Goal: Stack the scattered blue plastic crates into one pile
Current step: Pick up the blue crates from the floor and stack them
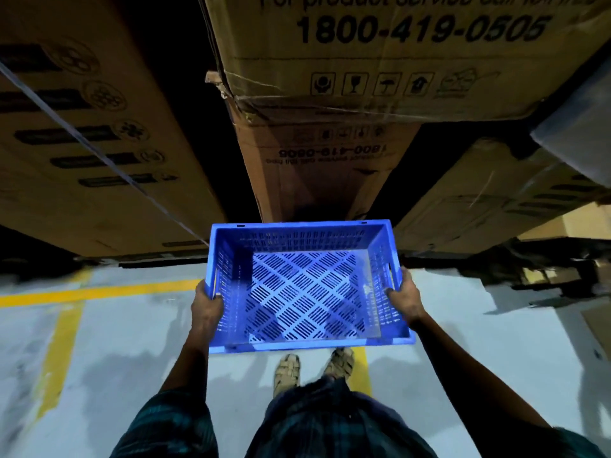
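Note:
One blue plastic crate [305, 285] with slotted walls and a slotted floor is held level in front of me, above the ground, open side up and empty. My left hand [206, 307] grips its left wall near the handle slot, fingers curled over the rim. On the opposite wall my right hand [406, 300] holds the same way. Through the crate's floor the pale ground shows. No other blue crate is in view.
Tall stacks of brown cardboard boxes [330, 166] stand right ahead, with more to the left [82, 160] and right [496, 193], dark gaps between them. The grey floor [132, 342] carries yellow painted lines [99, 292]. My sandalled feet [314, 366] are below the crate.

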Available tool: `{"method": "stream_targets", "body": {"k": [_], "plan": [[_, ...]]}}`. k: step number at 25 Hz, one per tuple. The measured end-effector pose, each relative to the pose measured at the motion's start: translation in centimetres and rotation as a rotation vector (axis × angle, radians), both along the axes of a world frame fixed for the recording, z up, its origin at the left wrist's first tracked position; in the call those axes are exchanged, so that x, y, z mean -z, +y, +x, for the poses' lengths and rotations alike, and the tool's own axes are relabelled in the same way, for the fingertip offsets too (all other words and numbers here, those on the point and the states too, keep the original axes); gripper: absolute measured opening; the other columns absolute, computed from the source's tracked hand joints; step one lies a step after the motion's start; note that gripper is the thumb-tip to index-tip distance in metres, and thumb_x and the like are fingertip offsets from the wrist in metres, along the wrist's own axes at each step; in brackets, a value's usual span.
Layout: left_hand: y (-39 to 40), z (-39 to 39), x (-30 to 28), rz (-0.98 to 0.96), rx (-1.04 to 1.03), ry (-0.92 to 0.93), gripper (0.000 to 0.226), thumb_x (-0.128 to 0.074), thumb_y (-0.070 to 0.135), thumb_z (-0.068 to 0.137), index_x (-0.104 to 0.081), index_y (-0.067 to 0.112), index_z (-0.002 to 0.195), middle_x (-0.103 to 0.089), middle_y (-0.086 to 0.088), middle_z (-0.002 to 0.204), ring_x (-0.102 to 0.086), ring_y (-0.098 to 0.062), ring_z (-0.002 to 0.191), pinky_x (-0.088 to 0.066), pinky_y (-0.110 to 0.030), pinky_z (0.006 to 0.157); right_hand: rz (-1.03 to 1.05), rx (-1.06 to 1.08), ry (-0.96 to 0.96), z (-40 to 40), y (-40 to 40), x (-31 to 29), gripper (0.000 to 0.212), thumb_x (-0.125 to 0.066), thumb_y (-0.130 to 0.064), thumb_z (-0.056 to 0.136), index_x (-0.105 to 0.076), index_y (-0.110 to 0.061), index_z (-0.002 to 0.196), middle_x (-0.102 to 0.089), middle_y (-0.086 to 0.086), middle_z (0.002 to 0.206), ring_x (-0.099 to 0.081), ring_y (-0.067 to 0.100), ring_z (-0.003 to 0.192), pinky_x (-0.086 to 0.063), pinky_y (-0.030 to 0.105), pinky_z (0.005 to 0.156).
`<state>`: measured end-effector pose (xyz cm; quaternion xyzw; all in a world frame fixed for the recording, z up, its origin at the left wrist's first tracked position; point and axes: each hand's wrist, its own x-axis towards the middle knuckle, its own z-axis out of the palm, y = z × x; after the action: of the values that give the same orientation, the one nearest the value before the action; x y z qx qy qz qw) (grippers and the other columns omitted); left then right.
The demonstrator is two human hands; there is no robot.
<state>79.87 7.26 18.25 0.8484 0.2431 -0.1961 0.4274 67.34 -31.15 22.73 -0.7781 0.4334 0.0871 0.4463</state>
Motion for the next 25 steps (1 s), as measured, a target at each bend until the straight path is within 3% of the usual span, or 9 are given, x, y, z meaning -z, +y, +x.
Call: {"method": "stream_targets", "body": {"k": [2, 6, 8, 12, 16, 20, 22, 25], "plan": [[0.6, -1.3, 0.3, 0.080, 0.018, 0.011, 0.043, -0.050, 0.007, 0.090, -0.046, 0.009, 0.133, -0.063, -0.024, 0.115, -0.057, -0.032, 0.085, -0.047, -0.037, 0.073, -0.034, 0.001, 0.029, -2.9, 1.2, 0.4, 0.063, -0.054, -0.001, 0.080, -0.038, -0.008, 0.141, -0.061, 0.021, 0.123, -0.060, 0.040, 0.110, -0.047, 0.040, 0.088], [1.2, -3.8, 1.0, 0.190, 0.026, 0.088, 0.032, -0.051, 0.008, 0.088, -0.049, 0.004, 0.119, -0.062, -0.027, 0.114, -0.062, -0.044, 0.101, -0.053, -0.051, 0.089, -0.061, 0.054, 0.061, -6.9, 3.7, 1.0, 0.069, -0.049, -0.027, 0.067, -0.043, -0.005, 0.132, -0.063, 0.022, 0.119, -0.060, 0.042, 0.105, -0.048, 0.041, 0.078], [1.4, -4.0, 0.9, 0.197, 0.013, 0.106, 0.027, -0.051, 0.005, 0.086, -0.050, 0.003, 0.113, -0.063, -0.028, 0.112, -0.063, -0.045, 0.101, -0.054, -0.052, 0.087, -0.074, 0.113, 0.111, -7.0, 4.0, 1.1, 0.061, -0.050, -0.022, 0.072, -0.044, -0.006, 0.131, -0.062, 0.023, 0.117, -0.060, 0.044, 0.104, -0.048, 0.041, 0.076], [2.1, -2.7, 0.8, 0.140, 0.062, 0.071, 0.026, -0.051, -0.003, 0.083, -0.055, -0.003, 0.109, -0.063, -0.032, 0.112, -0.063, -0.047, 0.101, -0.054, -0.054, 0.085, -0.044, 0.196, 0.090, -5.4, 2.9, 1.1, 0.049, -0.049, 0.002, 0.079, -0.052, -0.006, 0.127, -0.064, 0.025, 0.113, -0.061, 0.042, 0.099, -0.054, 0.055, 0.080], [1.7, -3.2, 0.6, 0.170, 0.062, 0.068, 0.031, -0.048, 0.001, 0.086, -0.054, 0.003, 0.117, -0.063, -0.027, 0.115, -0.063, -0.044, 0.101, -0.055, -0.050, 0.086, 0.018, 0.175, -0.006, -6.6, 2.8, 0.4, 0.072, -0.043, -0.010, 0.055, -0.056, -0.009, 0.126, -0.066, 0.021, 0.109, -0.057, 0.027, 0.086, -0.053, 0.054, 0.079], [2.7, -3.9, 1.0, 0.198, 0.144, 0.065, 0.028, -0.049, 0.007, 0.092, -0.052, 0.002, 0.119, -0.062, -0.028, 0.116, -0.061, -0.045, 0.102, -0.051, -0.047, 0.085, 0.041, 0.095, -0.010, -7.7, 3.2, 0.1, 0.087, -0.039, -0.013, 0.059, -0.040, -0.011, 0.145, -0.057, 0.023, 0.134, -0.051, 0.022, 0.104, -0.048, 0.049, 0.094], [3.2, -3.9, 1.2, 0.210, 0.180, 0.079, 0.025, -0.051, 0.008, 0.092, -0.053, 0.001, 0.116, -0.063, -0.028, 0.115, -0.061, -0.044, 0.102, -0.050, -0.045, 0.083, 0.005, 0.059, 0.051, -7.5, 3.3, -0.1, 0.080, -0.044, -0.015, 0.075, -0.026, -0.010, 0.153, -0.043, 0.020, 0.149, -0.049, 0.029, 0.125, -0.042, 0.041, 0.102], [3.8, -4.1, 1.2, 0.218, 0.211, 0.065, 0.021, -0.054, 0.011, 0.093, -0.055, 0.002, 0.112, -0.064, -0.027, 0.114, -0.061, -0.044, 0.102, -0.043, -0.038, 0.075, -0.071, -0.011, 0.139, -7.4, 3.7, 0.5, 0.072, -0.044, 0.001, 0.092, -0.010, -0.005, 0.155, -0.023, 0.019, 0.159, -0.028, 0.036, 0.145, -0.031, 0.037, 0.112]]}}
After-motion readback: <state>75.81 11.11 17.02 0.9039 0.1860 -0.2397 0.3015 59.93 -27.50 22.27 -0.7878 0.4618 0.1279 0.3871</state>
